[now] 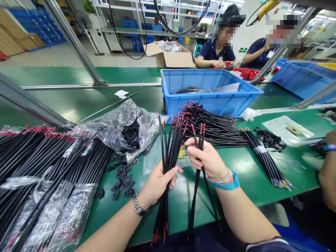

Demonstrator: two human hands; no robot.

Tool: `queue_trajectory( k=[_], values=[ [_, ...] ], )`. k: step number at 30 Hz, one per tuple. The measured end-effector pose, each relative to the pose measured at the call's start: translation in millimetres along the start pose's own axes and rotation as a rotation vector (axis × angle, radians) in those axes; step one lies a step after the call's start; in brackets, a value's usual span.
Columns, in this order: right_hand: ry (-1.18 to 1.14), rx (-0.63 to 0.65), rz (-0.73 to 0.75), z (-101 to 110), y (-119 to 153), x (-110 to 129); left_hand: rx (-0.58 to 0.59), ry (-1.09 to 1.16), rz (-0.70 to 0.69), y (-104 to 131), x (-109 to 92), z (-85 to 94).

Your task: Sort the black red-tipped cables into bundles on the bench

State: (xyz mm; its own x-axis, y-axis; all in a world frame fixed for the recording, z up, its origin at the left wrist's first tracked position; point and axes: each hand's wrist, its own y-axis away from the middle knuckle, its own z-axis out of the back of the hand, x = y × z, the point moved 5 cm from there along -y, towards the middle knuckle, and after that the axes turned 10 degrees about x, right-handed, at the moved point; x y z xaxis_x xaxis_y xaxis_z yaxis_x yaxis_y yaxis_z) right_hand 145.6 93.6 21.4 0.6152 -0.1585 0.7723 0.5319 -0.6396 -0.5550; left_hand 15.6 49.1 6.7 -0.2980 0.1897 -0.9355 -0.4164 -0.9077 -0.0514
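Observation:
My left hand point(159, 182) grips a bundle of black cables with red tips point(169, 147), held upright over the green table point(244, 168). My right hand point(207, 159) holds two or three separate black cables point(201, 138) just to the right of that bundle, their lower ends hanging past the table's front edge. Small black flat parts point(122, 175) lie scattered on the table left of my left hand, spilling from a clear plastic bag point(123, 126).
Large piles of bagged black cables point(44, 168) fill the left side. More cables point(217, 129) lie fanned before a blue bin point(210, 91); a tied bundle point(265, 157) lies right. Two people work at the far side, and another person's arm point(328, 168) is at right.

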Motion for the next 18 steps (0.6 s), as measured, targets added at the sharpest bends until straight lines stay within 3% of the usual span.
queue_trajectory(
  k=[3, 8, 14, 18],
  values=[
    [0.107, -0.150, -0.034, 3.1, -2.0, -5.3, 0.015, -0.017, 0.006, -0.1, 0.6, -0.8],
    [0.150, -0.193, -0.051, 7.2, -3.4, -8.4, 0.049, -0.021, 0.038, -0.4, 4.5, -3.0],
    [0.127, -0.267, 0.032, 9.9, -4.0, -7.7, 0.060, 0.014, 0.025, 0.4, 4.0, -5.6],
    [0.117, -0.398, 0.144, 23.1, 0.2, 7.2, 0.067, 0.058, 0.021, 0.7, 5.0, -5.5]
  ],
)
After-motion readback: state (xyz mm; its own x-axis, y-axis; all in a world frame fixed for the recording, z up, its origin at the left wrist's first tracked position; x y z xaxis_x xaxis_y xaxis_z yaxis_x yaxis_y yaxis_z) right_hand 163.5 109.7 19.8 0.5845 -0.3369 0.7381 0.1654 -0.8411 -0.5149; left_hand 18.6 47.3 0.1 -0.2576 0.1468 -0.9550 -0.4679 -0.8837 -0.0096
